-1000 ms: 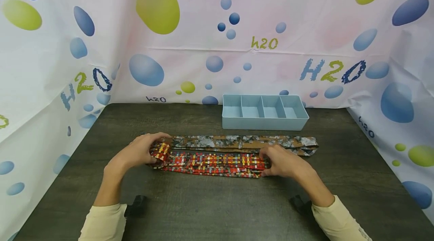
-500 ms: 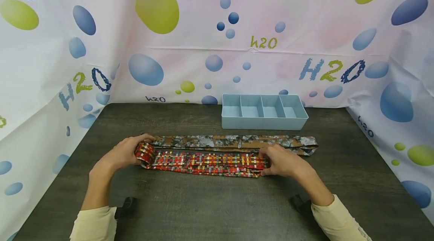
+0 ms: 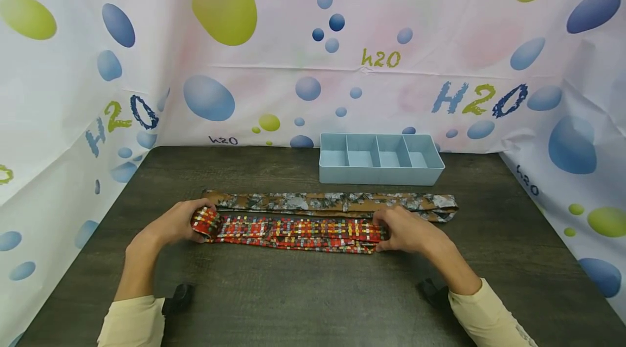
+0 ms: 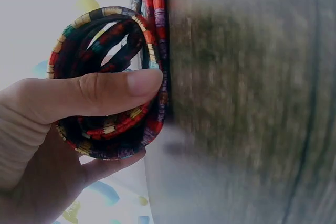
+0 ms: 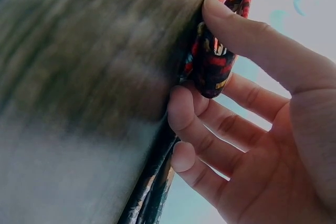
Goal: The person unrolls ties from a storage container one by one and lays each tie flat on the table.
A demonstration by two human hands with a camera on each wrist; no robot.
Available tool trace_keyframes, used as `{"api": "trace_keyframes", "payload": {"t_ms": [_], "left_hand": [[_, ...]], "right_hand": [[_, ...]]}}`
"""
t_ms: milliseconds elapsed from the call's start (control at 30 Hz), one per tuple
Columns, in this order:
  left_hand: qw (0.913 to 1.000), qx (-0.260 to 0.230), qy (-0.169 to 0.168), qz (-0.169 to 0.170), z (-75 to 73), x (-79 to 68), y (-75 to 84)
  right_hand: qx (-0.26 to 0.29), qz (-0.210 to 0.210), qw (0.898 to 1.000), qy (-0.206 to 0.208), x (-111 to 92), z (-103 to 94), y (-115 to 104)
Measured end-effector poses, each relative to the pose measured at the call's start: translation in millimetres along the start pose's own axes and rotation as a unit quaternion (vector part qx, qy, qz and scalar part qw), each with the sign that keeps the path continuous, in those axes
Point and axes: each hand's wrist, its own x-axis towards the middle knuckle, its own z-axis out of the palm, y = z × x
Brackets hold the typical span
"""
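Note:
A red multicoloured checked necktie lies folded lengthwise on the table, its left end curled into a loose roll. My left hand grips that roll; in the left wrist view the thumb lies across the roll's open side, showing several loops inside. At the tie's other end, my right hand pinches the fold between thumb and fingers. Behind it a brown floral necktie is stretched out in a long folded strip, partly hidden by the right hand.
A light blue box with several compartments stands at the back of the dark wooden table. White sheeting printed with coloured bubbles rises behind the table and along both sides.
My left hand has moved left with the rolled end of the red necktie, drawing the strip out longer. The right hand has stayed at the right end.

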Motion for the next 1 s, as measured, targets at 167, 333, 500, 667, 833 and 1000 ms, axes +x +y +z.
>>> {"api": "trace_keyframes", "payload": {"t_ms": [167,333,500,667,833,1000], "left_hand": [[1.0,-0.004,0.0,0.002,0.1,-1.2,-1.1],[0.9999,-0.007,0.007,0.002,-4.4,-6.4,1.8],[0.9999,0.004,0.012,-0.006,-10.6,-9.5,4.9],[0.9985,0.039,0.015,-0.034,-9.9,-7.3,5.9],[0.9959,0.076,0.019,-0.044,-8.1,-5.8,7.2],[0.9936,0.1,0.019,-0.047,-9.3,-6.2,9.0]], "right_hand": [[-0.001,-0.001,1.0,-0.001,-0.9,0.7,-0.4],[-0.003,0.012,1.0,-0.008,-2.3,0.4,-1.7],[-0.024,0.021,0.999,-0.004,-1.6,-0.7,-3.4],[-0.038,0.025,0.999,0.001,-0.3,-2.0,-5.8],[-0.043,0.02,0.999,0.004,0.5,-2.0,-6.4],[-0.046,0.014,0.999,0.003,-0.4,-2.9,-6.7]]}}
